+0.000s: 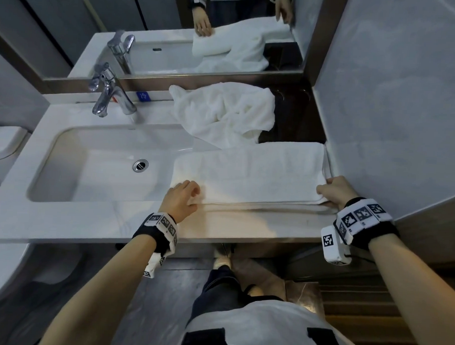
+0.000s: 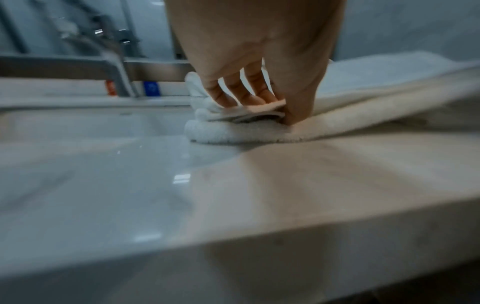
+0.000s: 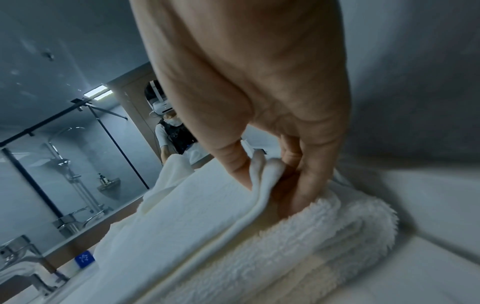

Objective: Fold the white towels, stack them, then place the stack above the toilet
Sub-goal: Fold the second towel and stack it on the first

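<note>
Wristbands (image 1: 360,217): I see black-and-white square marker codes on both wrists; no words on them that I can read.
Left hand (image 1: 181,199): at the near left corner of the folded towel (image 1: 250,173), I pinch the top layers between thumb and fingers; the left wrist view shows the thin hem caught there (image 2: 262,107).
Right hand (image 1: 334,190): at the near right corner, thumb and curled fingers pinch a fold of the upper layers, lifted slightly off the pile below (image 3: 267,181).
Folded towel, position: it lies flat on the white counter (image 1: 62,217), right of the sink basin (image 1: 91,166), its right end against the grey wall (image 1: 393,101).
Folded towel, axis: the long side runs left to right along the counter's front edge; folded edges face me.
Crumpled towel (image 1: 223,112): a second white towel sits heaped behind the folded one, near the mirror (image 1: 175,26); its far right part fades into a dark surface.
Faucet (image 1: 107,94): chrome, behind the basin; a small blue sticker (image 1: 143,95) beside it bears a white mark I cannot read, and a red-orange tag is partly hidden by the spout.
Hard to make out: both wrist views are blurred. The toilet (image 1: 3,147) is cut off at the left edge.
</note>
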A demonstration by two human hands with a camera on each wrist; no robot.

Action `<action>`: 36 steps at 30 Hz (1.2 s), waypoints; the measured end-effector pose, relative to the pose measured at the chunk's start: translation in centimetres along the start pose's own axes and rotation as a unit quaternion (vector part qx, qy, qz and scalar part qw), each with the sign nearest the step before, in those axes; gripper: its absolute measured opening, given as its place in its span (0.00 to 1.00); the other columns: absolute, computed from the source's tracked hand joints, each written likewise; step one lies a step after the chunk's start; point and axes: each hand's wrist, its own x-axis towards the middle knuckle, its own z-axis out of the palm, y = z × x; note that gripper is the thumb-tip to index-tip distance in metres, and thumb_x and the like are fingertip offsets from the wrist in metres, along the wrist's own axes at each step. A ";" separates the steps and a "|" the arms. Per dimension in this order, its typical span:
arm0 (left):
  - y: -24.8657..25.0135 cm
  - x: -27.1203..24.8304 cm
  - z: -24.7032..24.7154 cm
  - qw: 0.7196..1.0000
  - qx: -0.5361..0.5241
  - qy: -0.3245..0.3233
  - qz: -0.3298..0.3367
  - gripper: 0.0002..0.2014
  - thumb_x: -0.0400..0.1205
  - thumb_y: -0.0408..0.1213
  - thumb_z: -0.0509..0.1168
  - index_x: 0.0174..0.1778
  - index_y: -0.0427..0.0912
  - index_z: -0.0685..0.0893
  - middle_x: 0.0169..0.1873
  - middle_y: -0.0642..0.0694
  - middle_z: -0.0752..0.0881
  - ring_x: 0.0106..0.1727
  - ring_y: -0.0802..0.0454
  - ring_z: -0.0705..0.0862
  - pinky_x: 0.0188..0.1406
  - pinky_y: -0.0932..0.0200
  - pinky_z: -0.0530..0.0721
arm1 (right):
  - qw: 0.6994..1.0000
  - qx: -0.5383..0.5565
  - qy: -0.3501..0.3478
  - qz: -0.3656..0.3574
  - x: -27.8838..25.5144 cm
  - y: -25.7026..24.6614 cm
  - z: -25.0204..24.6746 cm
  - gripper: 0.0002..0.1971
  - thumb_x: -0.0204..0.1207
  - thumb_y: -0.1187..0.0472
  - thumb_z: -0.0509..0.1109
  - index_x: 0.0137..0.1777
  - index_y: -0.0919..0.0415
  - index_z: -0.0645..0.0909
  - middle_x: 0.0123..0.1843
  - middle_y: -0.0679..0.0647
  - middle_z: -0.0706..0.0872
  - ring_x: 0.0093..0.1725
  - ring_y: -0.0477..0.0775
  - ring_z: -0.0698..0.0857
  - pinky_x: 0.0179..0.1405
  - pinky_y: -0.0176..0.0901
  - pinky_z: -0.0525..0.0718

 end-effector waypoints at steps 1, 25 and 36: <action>-0.3 0.0 0.0 1.000 -0.004 0.015 -0.024 0.19 0.71 0.34 0.71 0.58 0.42 0.78 0.56 0.47 0.81 0.60 0.43 0.77 0.55 0.53 0.73 | 1.000 0.002 0.004 0.000 0.0 0.0 0.1 0.16 0.71 0.73 0.64 0.57 0.84 0.78 0.53 0.75 0.86 0.57 0.75 0.85 0.59 0.65 0.83; -4.8 0.0 -2.0 0.918 -0.306 0.021 -0.251 0.25 0.77 0.15 0.54 0.69 0.36 0.70 0.61 0.35 0.80 0.56 0.39 0.81 0.49 0.48 0.84 | 0.997 -0.063 0.021 -0.038 0.7 2.0 0.2 0.20 0.74 0.61 0.67 0.60 0.76 0.78 0.57 0.69 0.86 0.57 0.67 0.84 0.60 0.56 0.83; 4.8 5.0 -1.6 0.995 0.038 -0.058 0.068 0.45 0.78 0.48 0.68 0.83 0.37 0.47 0.84 0.42 0.48 0.85 0.45 0.47 0.84 0.45 0.53 | 0.995 -0.085 0.046 -0.037 0.0 1.1 0.4 0.14 0.77 0.56 0.66 0.52 0.67 0.73 0.55 0.65 0.79 0.61 0.67 0.81 0.54 0.49 0.77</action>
